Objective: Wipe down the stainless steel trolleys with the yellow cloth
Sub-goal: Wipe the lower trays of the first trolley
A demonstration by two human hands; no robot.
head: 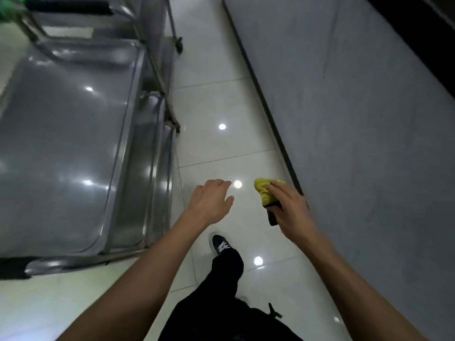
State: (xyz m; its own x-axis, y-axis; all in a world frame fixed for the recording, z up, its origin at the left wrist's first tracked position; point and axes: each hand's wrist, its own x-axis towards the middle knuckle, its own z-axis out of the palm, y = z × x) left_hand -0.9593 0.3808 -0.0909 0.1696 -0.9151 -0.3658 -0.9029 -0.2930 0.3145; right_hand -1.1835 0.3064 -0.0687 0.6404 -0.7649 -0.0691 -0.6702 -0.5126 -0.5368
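A stainless steel trolley (pixel 64 148) fills the left side of the head view, its shiny top tray seen from above. A second trolley (pixel 98 23) stands behind it at the top left. My right hand (pixel 289 205) grips the bunched yellow cloth (pixel 266 193) together with a dark flat object (pixel 273 214), out over the floor to the right of the trolleys. My left hand (pixel 211 200) hangs in the air with relaxed fingers and holds nothing, a little right of the near trolley's edge.
Glossy white floor tiles (pixel 221 99) run forward between the trolleys and a grey wall (pixel 357 119) with a dark skirting on the right. My dark-trousered leg and shoe (pixel 221 246) step onto the tiles below my hands. A trolley castor (pixel 179 45) sticks out near the top.
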